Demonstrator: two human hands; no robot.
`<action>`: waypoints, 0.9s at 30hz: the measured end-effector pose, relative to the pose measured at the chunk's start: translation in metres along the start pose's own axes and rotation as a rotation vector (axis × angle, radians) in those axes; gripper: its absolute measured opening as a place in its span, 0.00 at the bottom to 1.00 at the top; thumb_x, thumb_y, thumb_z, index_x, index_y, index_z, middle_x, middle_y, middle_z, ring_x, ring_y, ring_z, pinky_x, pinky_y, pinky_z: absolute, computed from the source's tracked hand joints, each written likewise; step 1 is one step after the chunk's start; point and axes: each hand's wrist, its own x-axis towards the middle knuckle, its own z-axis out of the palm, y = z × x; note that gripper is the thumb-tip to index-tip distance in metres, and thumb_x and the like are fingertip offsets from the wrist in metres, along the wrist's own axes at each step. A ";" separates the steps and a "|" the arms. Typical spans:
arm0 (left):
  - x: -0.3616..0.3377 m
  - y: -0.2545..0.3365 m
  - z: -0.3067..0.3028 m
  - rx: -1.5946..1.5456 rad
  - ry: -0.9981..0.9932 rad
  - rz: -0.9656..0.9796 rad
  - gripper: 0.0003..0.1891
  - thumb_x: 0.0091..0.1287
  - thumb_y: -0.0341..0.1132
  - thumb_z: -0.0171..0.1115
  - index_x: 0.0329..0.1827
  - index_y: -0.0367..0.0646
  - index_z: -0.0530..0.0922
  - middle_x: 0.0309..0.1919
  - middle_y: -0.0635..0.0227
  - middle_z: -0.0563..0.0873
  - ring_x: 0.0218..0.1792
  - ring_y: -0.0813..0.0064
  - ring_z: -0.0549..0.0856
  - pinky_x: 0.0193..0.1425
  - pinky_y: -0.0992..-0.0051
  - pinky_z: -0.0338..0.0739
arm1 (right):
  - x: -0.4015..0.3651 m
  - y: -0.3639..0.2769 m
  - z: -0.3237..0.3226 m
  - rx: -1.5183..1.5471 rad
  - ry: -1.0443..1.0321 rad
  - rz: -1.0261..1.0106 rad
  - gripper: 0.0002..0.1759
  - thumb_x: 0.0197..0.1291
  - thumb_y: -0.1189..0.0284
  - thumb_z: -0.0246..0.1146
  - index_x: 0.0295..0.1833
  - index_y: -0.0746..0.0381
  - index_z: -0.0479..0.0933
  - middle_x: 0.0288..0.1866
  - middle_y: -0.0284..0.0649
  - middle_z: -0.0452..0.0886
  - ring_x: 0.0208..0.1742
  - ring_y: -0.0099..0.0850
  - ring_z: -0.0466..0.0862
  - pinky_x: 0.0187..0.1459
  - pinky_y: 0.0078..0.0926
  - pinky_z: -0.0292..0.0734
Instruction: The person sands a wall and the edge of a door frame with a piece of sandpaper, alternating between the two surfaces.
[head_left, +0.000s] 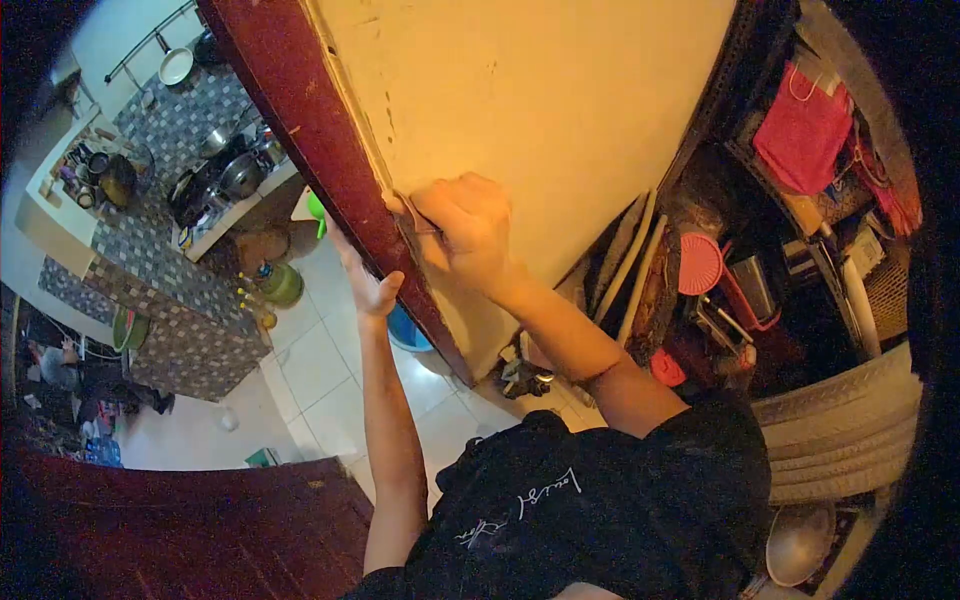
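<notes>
A dark red door frame (300, 130) runs down beside a cream-yellow wall (560, 90), and the paint along the seam between them is chipped. My left hand (368, 280) grips the frame's edge, thumb on the near side and fingers along the far side, partly hidden. Against the seam, at about the same height, my right hand (465, 225) is closed round a thin brownish flat piece (412, 214). It presses that piece to the frame's inner edge; most of it is covered by the fingers, and I cannot tell its kind.
Left lies a kitchen with a tiled counter (150, 260), pots (240, 175) and a green gas cylinder (280, 284). Behind the frame stands a blue tub (408, 328). At right are long sticks (640, 270), a pink basket (700, 263) and a cluttered shelf with pink cloth (803, 130).
</notes>
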 end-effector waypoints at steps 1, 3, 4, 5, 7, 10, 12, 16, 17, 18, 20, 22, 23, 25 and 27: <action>0.001 0.001 -0.002 0.015 -0.008 0.009 0.74 0.45 0.77 0.72 0.84 0.38 0.43 0.78 0.56 0.59 0.77 0.61 0.61 0.80 0.60 0.55 | 0.001 0.000 0.002 -0.006 0.023 -0.020 0.04 0.47 0.76 0.67 0.29 0.57 0.78 0.20 0.38 0.74 0.20 0.38 0.77 0.27 0.37 0.70; -0.003 -0.009 -0.004 0.017 0.014 0.019 0.74 0.46 0.77 0.72 0.84 0.37 0.43 0.78 0.56 0.60 0.77 0.61 0.61 0.80 0.60 0.55 | -0.026 0.001 0.006 -0.018 -0.010 0.030 0.04 0.47 0.76 0.67 0.29 0.58 0.78 0.20 0.38 0.74 0.20 0.38 0.76 0.27 0.37 0.70; -0.003 -0.012 -0.003 0.017 0.045 0.031 0.73 0.46 0.77 0.72 0.84 0.37 0.43 0.78 0.56 0.60 0.77 0.60 0.62 0.80 0.60 0.55 | -0.043 0.003 0.009 -0.027 -0.050 0.075 0.04 0.47 0.76 0.67 0.29 0.58 0.79 0.20 0.38 0.74 0.20 0.39 0.76 0.27 0.37 0.70; -0.003 -0.005 0.002 0.015 0.050 0.035 0.73 0.46 0.77 0.72 0.84 0.37 0.43 0.78 0.56 0.60 0.77 0.60 0.62 0.80 0.60 0.55 | -0.059 0.006 0.011 -0.026 -0.052 0.068 0.04 0.47 0.76 0.67 0.29 0.58 0.79 0.20 0.38 0.74 0.20 0.39 0.76 0.27 0.37 0.70; 0.002 0.016 0.011 -0.018 0.090 0.040 0.73 0.47 0.76 0.72 0.84 0.36 0.43 0.78 0.56 0.60 0.77 0.60 0.62 0.80 0.60 0.55 | -0.068 0.006 0.013 0.028 -0.063 0.124 0.04 0.47 0.75 0.67 0.29 0.58 0.79 0.20 0.39 0.74 0.20 0.39 0.76 0.27 0.38 0.69; 0.000 -0.004 0.004 -0.065 0.051 0.024 0.73 0.47 0.75 0.73 0.84 0.37 0.42 0.78 0.56 0.60 0.77 0.60 0.62 0.80 0.59 0.56 | -0.036 0.006 0.004 -0.053 -0.054 0.048 0.04 0.47 0.75 0.68 0.30 0.58 0.79 0.20 0.40 0.75 0.21 0.40 0.77 0.27 0.38 0.69; 0.002 0.009 0.008 -0.072 0.049 0.031 0.73 0.47 0.74 0.73 0.84 0.37 0.42 0.78 0.56 0.60 0.77 0.60 0.62 0.80 0.59 0.57 | 0.007 0.001 -0.001 -0.039 -0.023 0.010 0.04 0.47 0.75 0.68 0.30 0.58 0.79 0.20 0.40 0.75 0.21 0.40 0.77 0.27 0.38 0.69; 0.006 0.027 0.011 -0.081 0.032 0.018 0.72 0.48 0.74 0.73 0.84 0.38 0.42 0.78 0.57 0.61 0.77 0.60 0.63 0.79 0.59 0.58 | 0.017 0.000 -0.004 -0.023 -0.010 -0.022 0.04 0.48 0.76 0.68 0.29 0.59 0.78 0.21 0.41 0.76 0.22 0.40 0.78 0.27 0.39 0.69; 0.005 0.027 0.011 -0.080 0.031 0.023 0.72 0.48 0.74 0.73 0.84 0.38 0.42 0.78 0.57 0.61 0.77 0.60 0.63 0.79 0.59 0.58 | 0.005 0.001 -0.002 -0.023 -0.006 -0.025 0.04 0.48 0.76 0.68 0.29 0.59 0.78 0.21 0.41 0.76 0.22 0.40 0.78 0.27 0.39 0.69; 0.005 0.025 0.013 -0.087 0.051 0.036 0.73 0.47 0.73 0.73 0.84 0.38 0.41 0.78 0.57 0.61 0.77 0.60 0.63 0.79 0.59 0.58 | -0.017 0.004 0.001 -0.009 -0.031 0.011 0.04 0.48 0.76 0.67 0.29 0.59 0.78 0.21 0.40 0.76 0.22 0.40 0.78 0.27 0.39 0.69; 0.004 0.018 0.012 -0.095 0.078 0.056 0.73 0.47 0.73 0.74 0.84 0.38 0.41 0.78 0.57 0.61 0.77 0.60 0.63 0.79 0.59 0.58 | -0.049 0.006 0.005 0.006 -0.058 0.038 0.04 0.48 0.76 0.67 0.29 0.59 0.78 0.21 0.40 0.76 0.22 0.40 0.78 0.26 0.39 0.69; 0.005 0.014 0.010 -0.047 0.057 0.075 0.73 0.47 0.72 0.74 0.84 0.38 0.41 0.78 0.57 0.60 0.77 0.60 0.63 0.79 0.59 0.58 | -0.057 0.003 0.006 0.000 -0.073 0.100 0.04 0.48 0.77 0.66 0.29 0.59 0.77 0.22 0.41 0.76 0.22 0.40 0.78 0.26 0.39 0.70; 0.006 0.014 0.010 -0.046 0.061 0.079 0.73 0.47 0.72 0.74 0.84 0.38 0.41 0.78 0.57 0.60 0.77 0.60 0.63 0.79 0.59 0.58 | -0.051 0.004 0.006 0.002 -0.073 0.094 0.04 0.48 0.77 0.66 0.29 0.59 0.77 0.22 0.41 0.76 0.22 0.40 0.78 0.26 0.39 0.70; 0.005 0.017 0.010 -0.013 0.071 0.080 0.73 0.47 0.73 0.74 0.84 0.37 0.41 0.78 0.57 0.61 0.77 0.60 0.63 0.79 0.60 0.58 | -0.031 0.004 0.006 -0.015 -0.012 0.056 0.05 0.48 0.77 0.66 0.29 0.59 0.76 0.22 0.41 0.76 0.22 0.41 0.78 0.27 0.40 0.70; 0.003 0.017 0.009 -0.025 0.063 0.049 0.74 0.46 0.74 0.73 0.84 0.37 0.41 0.78 0.56 0.61 0.77 0.60 0.63 0.79 0.60 0.57 | 0.007 -0.001 0.000 0.002 -0.002 0.061 0.04 0.49 0.77 0.66 0.30 0.59 0.77 0.22 0.42 0.76 0.22 0.42 0.78 0.27 0.40 0.71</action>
